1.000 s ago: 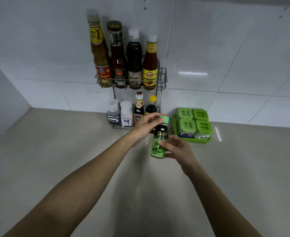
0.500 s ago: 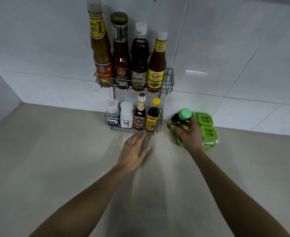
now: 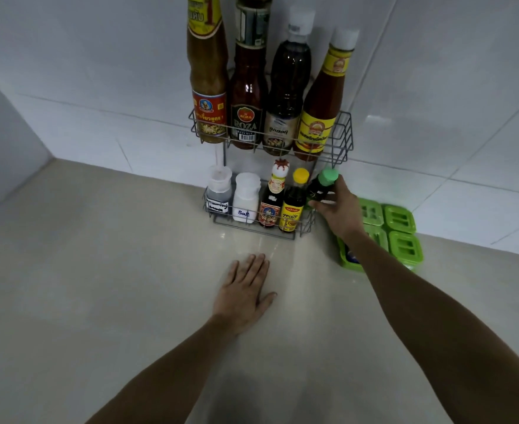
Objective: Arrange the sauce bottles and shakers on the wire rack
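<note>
1. A two-tier wire rack (image 3: 340, 139) stood at the worktop's (image 3: 99, 301) back edge against the tiled wall, with open counter across the front and left.
2. The right hand (image 3: 340, 209) gripped a green-capped bottle (image 3: 320, 188), tilted at the lower shelf's right end beside the yellow-capped bottle (image 3: 294, 203).
3. The left hand (image 3: 242, 292) lay flat, fingers spread, empty.
4. Green lidded containers (image 3: 402, 234) sat right of the rack.

My left hand (image 3: 246, 293) lies flat on the table (image 3: 99, 270), the wire rack (image 3: 270, 185) just beyond it. My right hand (image 3: 340, 209) holds a bottle (image 3: 320, 189) at the rack's right end, the lidded containers (image 3: 398, 237) behind my wrist.
</note>
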Available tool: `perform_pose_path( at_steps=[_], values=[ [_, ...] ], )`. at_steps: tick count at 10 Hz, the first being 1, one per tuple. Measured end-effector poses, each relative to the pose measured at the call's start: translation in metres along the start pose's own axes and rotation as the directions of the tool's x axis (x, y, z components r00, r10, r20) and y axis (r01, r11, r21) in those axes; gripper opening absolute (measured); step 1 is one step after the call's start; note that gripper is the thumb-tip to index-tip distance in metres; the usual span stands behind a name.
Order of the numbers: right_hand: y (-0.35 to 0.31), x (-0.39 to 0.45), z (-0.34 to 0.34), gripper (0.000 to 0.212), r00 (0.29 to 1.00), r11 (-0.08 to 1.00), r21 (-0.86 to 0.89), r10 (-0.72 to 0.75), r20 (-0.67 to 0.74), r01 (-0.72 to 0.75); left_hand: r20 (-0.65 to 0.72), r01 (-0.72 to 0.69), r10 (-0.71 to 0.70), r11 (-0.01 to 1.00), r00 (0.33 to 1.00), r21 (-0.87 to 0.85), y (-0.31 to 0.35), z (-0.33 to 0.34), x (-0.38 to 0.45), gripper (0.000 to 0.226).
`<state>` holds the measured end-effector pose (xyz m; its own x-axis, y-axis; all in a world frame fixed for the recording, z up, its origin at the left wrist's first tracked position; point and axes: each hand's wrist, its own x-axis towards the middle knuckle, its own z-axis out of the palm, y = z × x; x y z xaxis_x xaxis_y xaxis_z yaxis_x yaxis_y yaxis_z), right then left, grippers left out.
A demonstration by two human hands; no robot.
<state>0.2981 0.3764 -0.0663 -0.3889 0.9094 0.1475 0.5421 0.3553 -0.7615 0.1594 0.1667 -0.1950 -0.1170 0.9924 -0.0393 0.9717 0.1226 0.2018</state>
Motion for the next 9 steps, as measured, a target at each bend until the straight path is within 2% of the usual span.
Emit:
perform_pose_path(
  at_steps=[2, 4, 7, 9],
  values=[
    [0.015, 0.009, 0.012, 0.060, 0.995, 0.979, -0.205, 0.036, 0.094, -0.016, 0.017, -0.001, 0.001, 1.000, 1.000, 0.010, 0.000, -0.002, -0.002, 0.074],
    [0.020, 0.012, 0.019, 0.060, 0.995, 0.944, -0.330, 0.053, 0.086, -0.022, 0.031, -0.004, 0.003, 1.000, 1.000, 0.028, 0.000, -0.004, -0.002, 0.074],
    [0.019, 0.008, 0.020, 0.053, 0.993, 0.950, -0.311, 0.060, 0.104, -0.025, 0.071, 0.003, -0.005, 1.000, 0.997, 0.026, 0.000, -0.005, -0.001, 0.074],
    [0.012, -0.002, 0.018, 0.059, 0.987, 0.959, -0.280, 0.090, 0.135, -0.050, 0.125, -0.060, 0.059, 0.998, 0.990, 0.002, -0.002, -0.013, 0.003, 0.075]
  ],
)
